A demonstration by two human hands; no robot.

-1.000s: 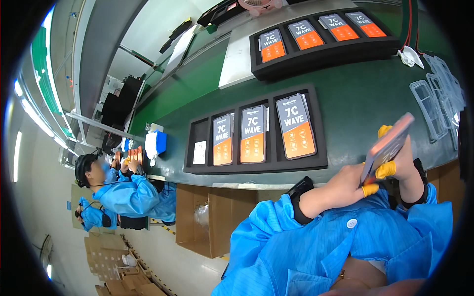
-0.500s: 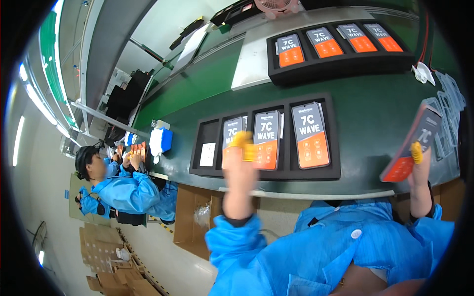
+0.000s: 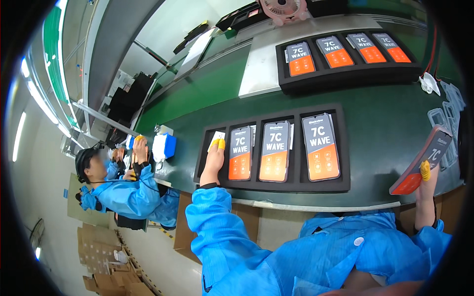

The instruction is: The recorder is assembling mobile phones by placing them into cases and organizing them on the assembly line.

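Phone [image 3: 417, 159] in right hand [image 3: 427, 187], card [image 3: 217, 134] in left hand [image 3: 213, 162]

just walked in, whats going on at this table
A person in a blue coat is handling phones at a green table. Their right hand holds one phone at a tilt. Their left hand is at a white card in the leftmost compartment of the near black tray; whether it grips the card is unclear. The other three compartments each hold a phone. A farther black tray holds four more, and a co-worker in blue is off to the left.
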